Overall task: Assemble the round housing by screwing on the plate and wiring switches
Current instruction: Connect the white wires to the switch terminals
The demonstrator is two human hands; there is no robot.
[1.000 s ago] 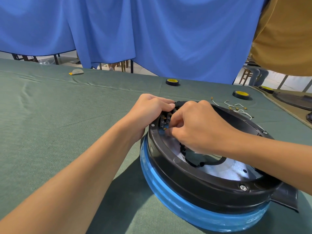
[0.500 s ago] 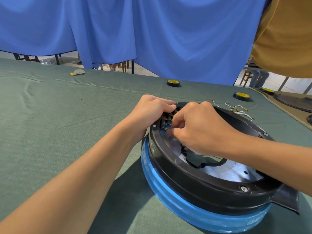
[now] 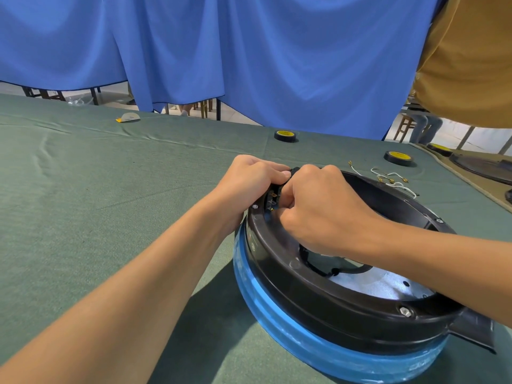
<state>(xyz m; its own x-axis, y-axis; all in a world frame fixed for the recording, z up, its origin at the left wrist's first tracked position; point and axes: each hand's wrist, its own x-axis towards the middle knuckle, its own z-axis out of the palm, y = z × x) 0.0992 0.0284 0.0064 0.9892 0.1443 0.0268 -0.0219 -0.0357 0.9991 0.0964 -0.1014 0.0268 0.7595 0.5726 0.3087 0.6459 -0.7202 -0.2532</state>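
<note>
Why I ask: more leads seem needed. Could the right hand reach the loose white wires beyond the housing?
Probably yes: the white wires lie uncovered on the cloth just past the housing, nothing between. The right hand is busy at the switch terminals, though.

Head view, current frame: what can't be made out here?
- Switch terminals: mostly covered by the left hand and the right hand. Whatever the right hand pinches is hidden.
- Metal plate: partly behind the right forearm and the rim of the housing.
- Loose white wires: too small and tangled to count.
- Tape rolls: yellow labels too small to read.
</note>
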